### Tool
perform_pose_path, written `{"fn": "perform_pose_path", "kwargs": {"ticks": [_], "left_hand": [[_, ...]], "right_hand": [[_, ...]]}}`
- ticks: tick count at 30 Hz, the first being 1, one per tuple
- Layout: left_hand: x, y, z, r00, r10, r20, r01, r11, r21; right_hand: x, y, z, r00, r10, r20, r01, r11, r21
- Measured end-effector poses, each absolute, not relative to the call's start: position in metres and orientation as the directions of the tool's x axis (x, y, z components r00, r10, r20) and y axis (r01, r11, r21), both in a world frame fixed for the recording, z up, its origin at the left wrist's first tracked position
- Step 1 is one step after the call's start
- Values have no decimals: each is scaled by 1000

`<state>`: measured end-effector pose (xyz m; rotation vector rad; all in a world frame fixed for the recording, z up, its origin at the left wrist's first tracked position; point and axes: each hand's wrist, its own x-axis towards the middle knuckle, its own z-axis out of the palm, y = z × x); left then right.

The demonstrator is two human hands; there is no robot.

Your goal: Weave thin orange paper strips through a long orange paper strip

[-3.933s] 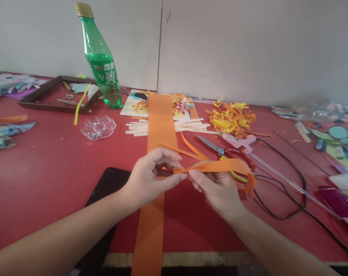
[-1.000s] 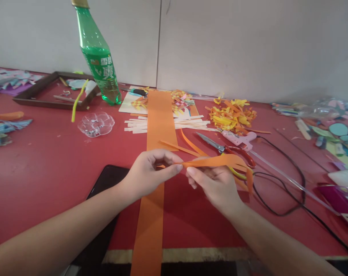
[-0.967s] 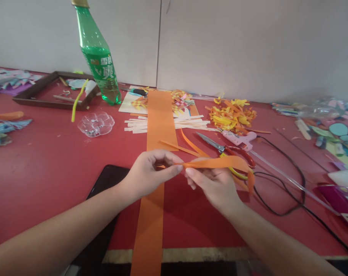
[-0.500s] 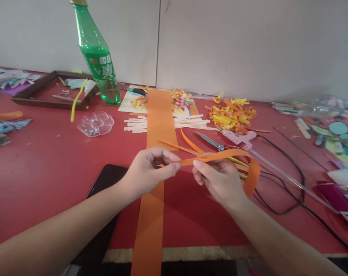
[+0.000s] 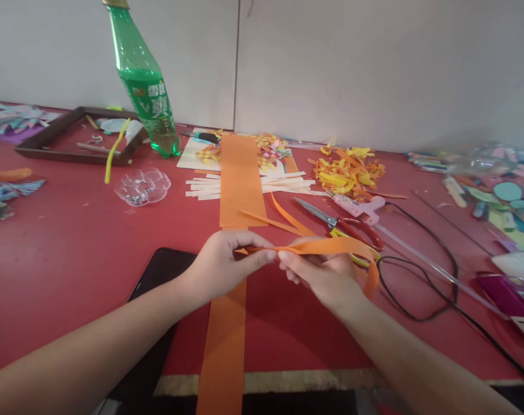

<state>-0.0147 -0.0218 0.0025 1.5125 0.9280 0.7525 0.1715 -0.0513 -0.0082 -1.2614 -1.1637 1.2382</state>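
Your right hand (image 5: 317,272) closes in on your left hand (image 5: 227,262) | both pinch the strip (image 5: 331,246), thumbs almost touching | it runs crosswise through both grips, loose end arching over your nearer right hand

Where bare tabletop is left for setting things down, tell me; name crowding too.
Largest: red tabletop, bare but for specks, between the clear dish and black slab. A smaller patch lies between the wide orange strip and right forearm. Crowded: right of centre, with scissors, pink glue gun and yellow-orange scraps.
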Motion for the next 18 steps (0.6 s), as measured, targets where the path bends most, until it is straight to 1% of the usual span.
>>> {"fn": "perform_pose_path", "kwargs": {"ticks": [5,12,15,18], "left_hand": [[-14,-22,2,461,887,-19,207,-86,975],[-14,-24,1,421,906,-49,214,-46,976],[-14,-24,2,440,897,-37,234,-75,969],[-14,-24,4,470,882,-25,233,-97,968]], "right_hand": [[173,-48,-7,-12,996,-87,-12,-87,-996],[175,-47,-7,29,990,-138,-61,-136,-989],[173,-50,-3,62,985,-158,-28,-157,-987],[171,-53,0,56,982,-179,20,-181,-983]]}}
